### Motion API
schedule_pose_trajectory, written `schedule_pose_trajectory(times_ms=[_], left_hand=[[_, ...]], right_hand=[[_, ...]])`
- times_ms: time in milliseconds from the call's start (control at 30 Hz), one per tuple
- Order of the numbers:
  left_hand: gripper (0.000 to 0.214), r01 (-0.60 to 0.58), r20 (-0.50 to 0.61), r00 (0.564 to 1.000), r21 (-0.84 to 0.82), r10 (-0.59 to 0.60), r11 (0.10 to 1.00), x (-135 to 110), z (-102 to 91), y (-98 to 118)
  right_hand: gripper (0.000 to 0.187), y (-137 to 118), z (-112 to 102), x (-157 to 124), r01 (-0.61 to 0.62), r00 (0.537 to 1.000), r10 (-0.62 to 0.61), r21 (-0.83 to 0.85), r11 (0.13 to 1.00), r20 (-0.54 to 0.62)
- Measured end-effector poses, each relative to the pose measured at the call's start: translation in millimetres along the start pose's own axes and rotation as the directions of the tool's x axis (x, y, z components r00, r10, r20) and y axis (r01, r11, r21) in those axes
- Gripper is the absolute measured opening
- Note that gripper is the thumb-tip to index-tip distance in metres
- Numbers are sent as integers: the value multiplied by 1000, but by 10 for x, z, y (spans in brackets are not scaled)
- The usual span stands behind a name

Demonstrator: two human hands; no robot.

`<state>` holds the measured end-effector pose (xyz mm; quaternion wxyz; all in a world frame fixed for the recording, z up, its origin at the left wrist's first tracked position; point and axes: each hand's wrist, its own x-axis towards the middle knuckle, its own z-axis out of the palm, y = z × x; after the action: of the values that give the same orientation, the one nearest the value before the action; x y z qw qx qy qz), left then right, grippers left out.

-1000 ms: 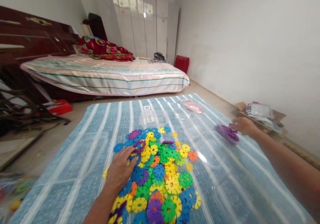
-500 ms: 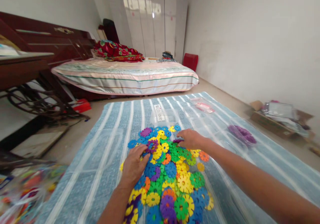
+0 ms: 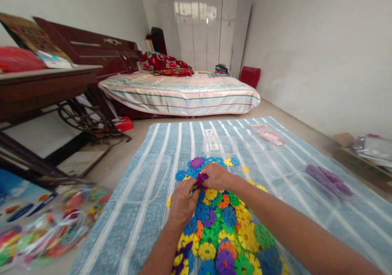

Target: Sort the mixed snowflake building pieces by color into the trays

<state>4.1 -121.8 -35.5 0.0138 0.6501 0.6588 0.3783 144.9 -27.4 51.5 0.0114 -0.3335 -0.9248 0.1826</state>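
Observation:
A heap of flower-shaped plastic discs (image 3: 207, 251) in yellow, blue, green, orange and purple spreads over the striped cloth. Above its far part my two hands meet around purple notched discs (image 3: 202, 180). My left hand (image 3: 183, 199) comes from the near left, its fingers closed at the left edge of the purple discs. Reaching across from the right, my right hand (image 3: 219, 177) pinches the purple from the other side. How many purple discs are between the fingers, and whether they interlock, I cannot make out. Another purple disc (image 3: 196, 162) lies just beyond the hands.
Clear plastic boxes lie on the striped cloth (image 3: 122, 222); the right one holds purple discs (image 3: 329, 181). Beyond the heap stands a clear container (image 3: 225, 144). A bag of colourful pieces (image 3: 61, 230) is at left, a cardboard box (image 3: 361, 160) at right, a bed (image 3: 183, 97) behind.
My right hand has brought its purple disc left, against the one at my left hand; the hands now meet. The camera has turned left, so the room appears shifted right.

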Motion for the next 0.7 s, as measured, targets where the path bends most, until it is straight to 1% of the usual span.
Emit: schedule_pose_trajectory(times_ms=[33,100,167,267,333,367,433,467,533,600,633,667,700], left_hand=[[27,10,-9,1000,-7,-10,1000,-5,5,-12],[29,34,-27,999,-23,-35,999,-17,19,-32],[31,59,-41,997,-39,-60,997,-28,31,-40],[32,85,-44,995,-56,-87,995,-38,38,-29],[31,99,-42,994,-61,-102,993,-39,37,-17],[31,107,-40,993,-61,-109,992,-37,35,-12],[30,119,-38,992,-62,-122,991,-30,31,-7],[31,124,-36,991,-62,-126,990,-24,29,-6],[31,131,-35,990,-62,-133,989,-11,25,-7],[32,137,-37,990,-62,-139,989,3,17,-7],[32,140,-40,989,-61,-143,988,10,13,-6],[32,142,-42,989,-62,-145,988,16,8,-4],[32,144,-44,988,-63,-147,988,22,3,0]], right_hand=[[15,-18,45,21,9,1000,-9,-25,1000,-26],[16,-33,97,20,38,992,-44,-51,998,-119],[14,-19,90,-27,51,981,-50,-2,999,-185],[13,80,-11,-159,-1,968,53,204,979,-247],[15,229,-119,-296,-39,941,141,317,948,-307],[17,334,-182,-383,-54,921,183,353,934,-344],[24,602,-329,-604,-86,862,265,391,916,-432],[28,760,-411,-739,-110,823,308,399,910,-477],[34,1110,-587,-1054,-201,730,401,387,900,-554],[35,1482,-757,-1413,-344,644,477,331,879,-598],[36,1668,-830,-1601,-435,587,511,287,853,-628],[36,1850,-888,-1787,-529,531,538,241,814,-655],[36,2026,-931,-1969,-611,484,555,193,768,-676]])
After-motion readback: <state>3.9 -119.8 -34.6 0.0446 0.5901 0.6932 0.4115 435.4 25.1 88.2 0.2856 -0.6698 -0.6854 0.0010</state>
